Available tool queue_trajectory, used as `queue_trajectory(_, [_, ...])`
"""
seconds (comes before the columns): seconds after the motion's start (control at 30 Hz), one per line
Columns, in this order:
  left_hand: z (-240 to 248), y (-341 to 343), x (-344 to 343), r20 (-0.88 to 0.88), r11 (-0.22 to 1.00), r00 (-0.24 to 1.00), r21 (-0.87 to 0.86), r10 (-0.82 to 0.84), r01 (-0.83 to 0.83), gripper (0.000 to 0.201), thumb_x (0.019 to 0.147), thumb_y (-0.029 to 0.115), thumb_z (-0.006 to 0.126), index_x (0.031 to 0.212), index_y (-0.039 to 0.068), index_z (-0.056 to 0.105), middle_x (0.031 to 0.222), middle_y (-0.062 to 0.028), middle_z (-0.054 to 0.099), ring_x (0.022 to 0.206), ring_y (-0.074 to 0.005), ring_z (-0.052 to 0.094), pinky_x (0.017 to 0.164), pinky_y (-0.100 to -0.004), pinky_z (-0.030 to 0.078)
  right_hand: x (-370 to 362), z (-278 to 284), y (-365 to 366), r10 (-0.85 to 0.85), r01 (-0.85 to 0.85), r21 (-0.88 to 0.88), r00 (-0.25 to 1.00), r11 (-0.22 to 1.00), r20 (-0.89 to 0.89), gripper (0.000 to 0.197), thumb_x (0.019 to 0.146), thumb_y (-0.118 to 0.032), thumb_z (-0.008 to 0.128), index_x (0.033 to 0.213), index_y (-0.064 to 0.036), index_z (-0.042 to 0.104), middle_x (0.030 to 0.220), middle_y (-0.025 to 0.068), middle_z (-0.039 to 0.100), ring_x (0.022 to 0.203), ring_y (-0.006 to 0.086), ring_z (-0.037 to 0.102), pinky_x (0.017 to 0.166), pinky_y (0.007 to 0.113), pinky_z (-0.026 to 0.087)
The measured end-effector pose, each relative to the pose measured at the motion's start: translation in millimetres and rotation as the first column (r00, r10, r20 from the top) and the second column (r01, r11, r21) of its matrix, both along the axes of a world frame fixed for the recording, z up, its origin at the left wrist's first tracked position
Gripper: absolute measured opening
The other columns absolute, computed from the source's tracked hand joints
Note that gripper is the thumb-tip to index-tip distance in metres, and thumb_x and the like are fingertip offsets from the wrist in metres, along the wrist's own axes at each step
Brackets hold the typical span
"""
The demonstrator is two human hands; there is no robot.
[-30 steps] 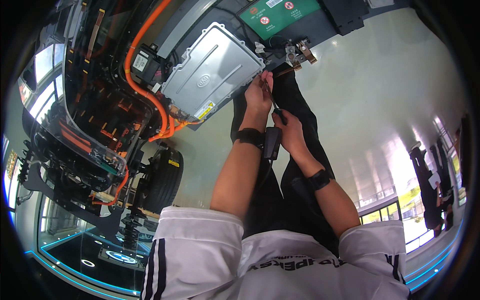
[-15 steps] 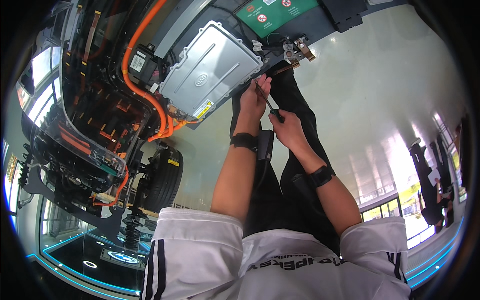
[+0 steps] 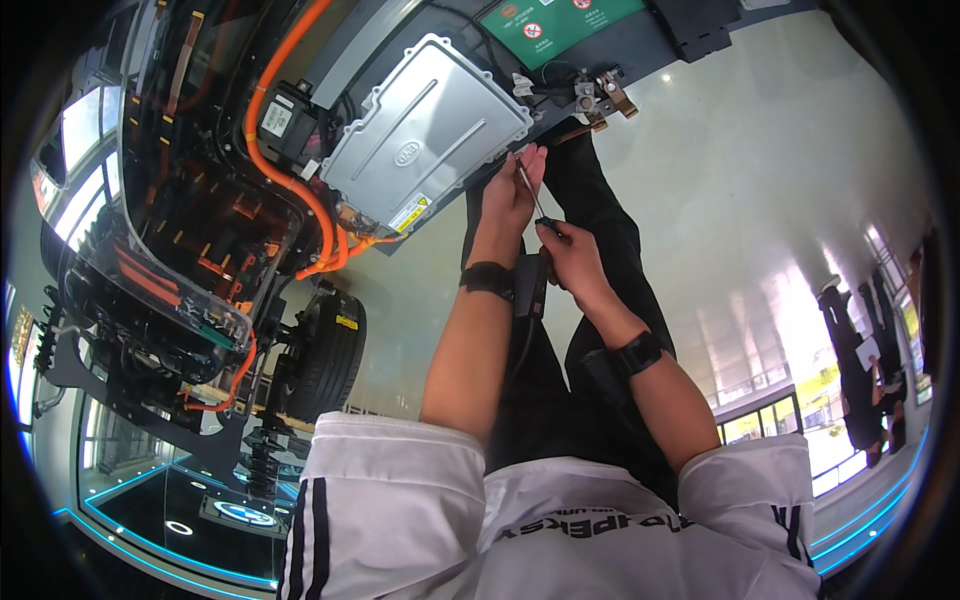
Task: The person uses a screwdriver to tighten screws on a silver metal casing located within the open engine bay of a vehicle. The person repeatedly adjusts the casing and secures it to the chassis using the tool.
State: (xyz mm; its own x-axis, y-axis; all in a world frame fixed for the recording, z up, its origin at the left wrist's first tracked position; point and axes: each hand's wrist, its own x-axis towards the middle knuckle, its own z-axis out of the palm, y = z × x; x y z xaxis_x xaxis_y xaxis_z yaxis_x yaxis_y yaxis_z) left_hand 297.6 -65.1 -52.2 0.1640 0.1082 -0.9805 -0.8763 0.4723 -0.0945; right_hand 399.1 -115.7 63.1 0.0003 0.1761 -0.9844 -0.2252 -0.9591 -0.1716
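My right hand [image 3: 576, 260] is wrapped round the dark handle of a screwdriver [image 3: 531, 190]. Its thin metal shaft slants up and left to the fingertips of my left hand [image 3: 510, 195]. There the thumb and forefinger close together at the tip; whatever they pinch is too small to make out, while the other fingers stretch out, palm up. Just beyond them is the lower right edge of a silver ribbed metal cover [image 3: 420, 130] with bolt lugs round its rim. The cover sits on the vehicle chassis.
Thick orange cables [image 3: 262, 150] run left of the cover. A tyre [image 3: 330, 350] stands below it. Copper-coloured brackets [image 3: 603, 100] stick out near a green label panel [image 3: 560, 28]. A dark box [image 3: 530, 285] hangs by my left wrist. People [image 3: 865, 350] stand at far right.
The screwdriver stands slightly steeper, and my right hand has shifted a little at its handle. My left fingers stay at the tip. The whole view has moved slightly.
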Motion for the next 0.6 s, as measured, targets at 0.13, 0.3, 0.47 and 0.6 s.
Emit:
queue_trajectory(0.13, [-4, -2, 2, 0.016, 1.000, 1.000, -0.010, 0.001, -0.001, 0.029, 0.106, 0.018, 0.040, 0.116, -0.009, 0.045, 0.125, -0.0245, 0.057, 0.116, -0.0369, 0.061, 0.097, -0.0403, 0.057, -2, 6, 6, -0.224, 0.222, -0.060, 0.974, 0.973, -0.042, 0.026, 0.096, -0.024, 0.061, 0.084, -0.0016, 0.062, 0.061, 0.0032, 0.056, 0.042, 0.0115, 0.050, 0.039, 0.027, 0.038])
queue_trajectory(0.3, [-7, -6, -5, -0.011, 0.999, 0.998, -0.005, -0.054, 0.054, 0.027, 0.105, 0.017, 0.044, 0.113, -0.008, 0.047, 0.123, -0.0254, 0.058, 0.114, -0.0371, 0.061, 0.097, -0.0396, 0.057, 6, -1, 8, 0.109, -0.109, -0.019, 0.994, 0.994, 0.029, 0.028, 0.096, -0.025, 0.060, 0.085, 0.0006, 0.062, 0.063, 0.0051, 0.058, 0.043, 0.0119, 0.052, 0.040, 0.027, 0.038])
queue_trajectory(0.47, [-9, -16, -14, -0.023, 0.995, 0.994, 0.013, -0.103, 0.103, 0.024, 0.104, 0.017, 0.048, 0.109, -0.007, 0.050, 0.116, -0.0230, 0.060, 0.110, -0.0359, 0.063, 0.095, -0.0391, 0.057, 9, 0, 11, 0.125, -0.125, -0.091, 0.992, 0.988, 0.000, 0.031, 0.094, -0.027, 0.061, 0.085, 0.0031, 0.064, 0.063, 0.0077, 0.062, 0.047, 0.0131, 0.057, 0.045, 0.030, 0.044])
queue_trajectory(0.6, [-5, -17, -23, -0.005, 0.979, 0.979, -0.015, -0.202, 0.202, 0.021, 0.103, 0.014, 0.051, 0.109, -0.005, 0.051, 0.111, -0.0199, 0.060, 0.108, -0.0334, 0.062, 0.097, -0.0410, 0.055, 15, -4, 8, 0.370, -0.365, -0.068, 0.926, 0.928, 0.073, 0.031, 0.091, -0.028, 0.063, 0.089, 0.0031, 0.067, 0.067, 0.0120, 0.066, 0.058, 0.0215, 0.065, 0.057, 0.034, 0.051])
